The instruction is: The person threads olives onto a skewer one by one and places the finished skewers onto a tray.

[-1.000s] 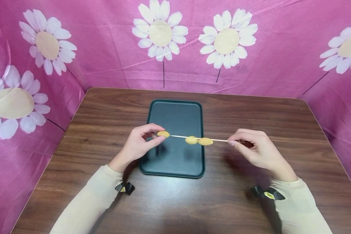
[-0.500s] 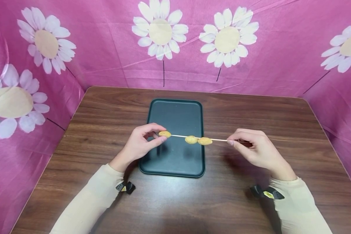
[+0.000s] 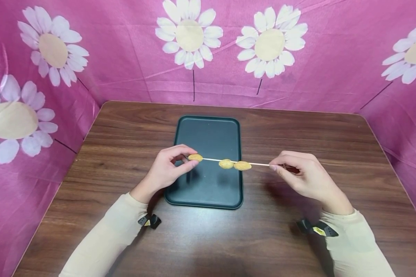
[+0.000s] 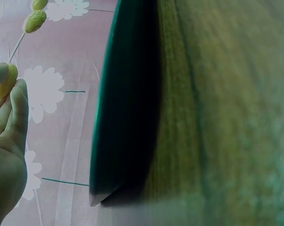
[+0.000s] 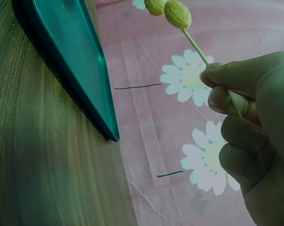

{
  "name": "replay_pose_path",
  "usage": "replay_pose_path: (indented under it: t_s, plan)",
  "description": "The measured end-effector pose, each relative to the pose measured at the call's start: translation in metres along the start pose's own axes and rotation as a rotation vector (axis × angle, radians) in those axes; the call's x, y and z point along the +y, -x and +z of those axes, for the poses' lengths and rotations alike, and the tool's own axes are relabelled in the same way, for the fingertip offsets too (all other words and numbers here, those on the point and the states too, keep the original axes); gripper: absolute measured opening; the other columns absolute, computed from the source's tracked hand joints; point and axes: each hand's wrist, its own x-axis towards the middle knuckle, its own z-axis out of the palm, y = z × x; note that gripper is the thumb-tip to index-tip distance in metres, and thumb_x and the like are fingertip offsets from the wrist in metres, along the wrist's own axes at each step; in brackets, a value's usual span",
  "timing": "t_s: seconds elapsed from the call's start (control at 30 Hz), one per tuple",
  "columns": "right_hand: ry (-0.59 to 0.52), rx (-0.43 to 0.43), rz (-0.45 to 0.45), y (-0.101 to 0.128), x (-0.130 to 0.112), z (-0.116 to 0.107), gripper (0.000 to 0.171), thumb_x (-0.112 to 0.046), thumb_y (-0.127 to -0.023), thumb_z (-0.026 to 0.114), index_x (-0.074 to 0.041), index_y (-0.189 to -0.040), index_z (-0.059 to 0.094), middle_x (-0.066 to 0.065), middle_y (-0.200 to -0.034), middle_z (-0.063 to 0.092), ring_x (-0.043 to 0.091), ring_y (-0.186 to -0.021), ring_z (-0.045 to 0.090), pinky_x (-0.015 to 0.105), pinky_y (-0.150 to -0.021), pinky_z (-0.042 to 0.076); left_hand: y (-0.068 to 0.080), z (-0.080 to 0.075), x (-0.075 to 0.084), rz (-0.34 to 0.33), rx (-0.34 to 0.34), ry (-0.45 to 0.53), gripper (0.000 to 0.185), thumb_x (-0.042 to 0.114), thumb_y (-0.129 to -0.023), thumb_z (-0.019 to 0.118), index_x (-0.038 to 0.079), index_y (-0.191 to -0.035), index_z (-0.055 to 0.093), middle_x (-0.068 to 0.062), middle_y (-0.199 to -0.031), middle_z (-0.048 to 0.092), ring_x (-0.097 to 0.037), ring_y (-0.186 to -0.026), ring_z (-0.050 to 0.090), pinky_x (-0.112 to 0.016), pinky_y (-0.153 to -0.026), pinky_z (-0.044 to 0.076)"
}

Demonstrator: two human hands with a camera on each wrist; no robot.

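Our left hand (image 3: 164,169) pinches a yellow piece (image 3: 195,157) at one end of a thin stick (image 3: 213,159), while our right hand (image 3: 303,175) pinches the other end. Two more pieces (image 3: 234,164) sit touching mid-stick. We hold it level above the dark tray (image 3: 208,132) on the wooden table (image 3: 298,130).

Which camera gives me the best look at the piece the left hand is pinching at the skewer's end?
The head view: it shows the end piece whole, pinched by the left hand on the skewer over the tray. The left wrist view shows it partly hidden behind the fingertips. The right wrist view shows only the other two pieces.
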Motion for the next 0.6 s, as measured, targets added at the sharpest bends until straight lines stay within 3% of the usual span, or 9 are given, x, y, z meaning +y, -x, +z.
replay_pose_path:
  t_s: [0.17, 0.23, 0.43, 0.5, 0.6]
  plan:
    - [-0.006, 0.004, -0.01, -0.0001, -0.001, 0.0013, 0.006, -0.012, -0.1, 0.078, -0.018, -0.101, 0.079, -0.014, -0.087, 0.067, -0.004, -0.071, 0.051, 0.012, -0.06, 0.04, 0.0003, 0.0006, -0.0008, 0.011, 0.004, 0.004, 0.023, -0.012, -0.089, 0.08, -0.005, -0.11, 0.077, -0.019, -0.101, 0.076, -0.008, -0.084, 0.066, -0.019, -0.078, 0.059]
    - [-0.008, 0.005, -0.004, 0.0, -0.0016, 0.002, 0.009, -0.009, -0.099, 0.079, -0.017, -0.101, 0.079, -0.013, -0.086, 0.067, -0.004, -0.071, 0.052, 0.012, -0.06, 0.041, 0.0002, 0.001, -0.0012, 0.017, 0.005, 0.007, 0.023, -0.012, -0.089, 0.08, -0.005, -0.11, 0.077, -0.019, -0.102, 0.076, -0.008, -0.084, 0.066, -0.019, -0.078, 0.059]
    - [-0.004, 0.017, 0.02, 0.0003, -0.004, 0.0041, 0.039, 0.015, -0.08, 0.081, -0.018, -0.101, 0.079, -0.011, -0.086, 0.069, -0.004, -0.073, 0.055, 0.012, -0.061, 0.044, -0.0007, 0.0017, -0.0019, 0.04, 0.012, 0.014, 0.024, -0.013, -0.088, 0.08, -0.006, -0.11, 0.077, -0.02, -0.102, 0.076, -0.008, -0.085, 0.066, -0.019, -0.078, 0.059]
    - [-0.002, 0.021, 0.017, 0.0003, -0.004, 0.0047, 0.037, 0.014, -0.082, 0.081, -0.018, -0.1, 0.079, -0.011, -0.085, 0.069, -0.004, -0.073, 0.055, 0.012, -0.061, 0.044, -0.0006, 0.0015, -0.0023, 0.043, 0.016, 0.013, 0.024, -0.013, -0.087, 0.08, -0.006, -0.11, 0.077, -0.019, -0.101, 0.076, -0.008, -0.084, 0.066, -0.019, -0.078, 0.059]
    - [-0.003, 0.029, 0.004, -0.0001, -0.0037, 0.0052, 0.02, 0.001, -0.093, 0.08, -0.018, -0.101, 0.079, -0.011, -0.086, 0.069, -0.003, -0.073, 0.054, 0.014, -0.061, 0.043, -0.0006, 0.0012, -0.0029, 0.044, 0.019, 0.004, 0.024, -0.013, -0.087, 0.081, -0.005, -0.109, 0.078, -0.019, -0.1, 0.076, -0.008, -0.083, 0.066, -0.018, -0.077, 0.059]
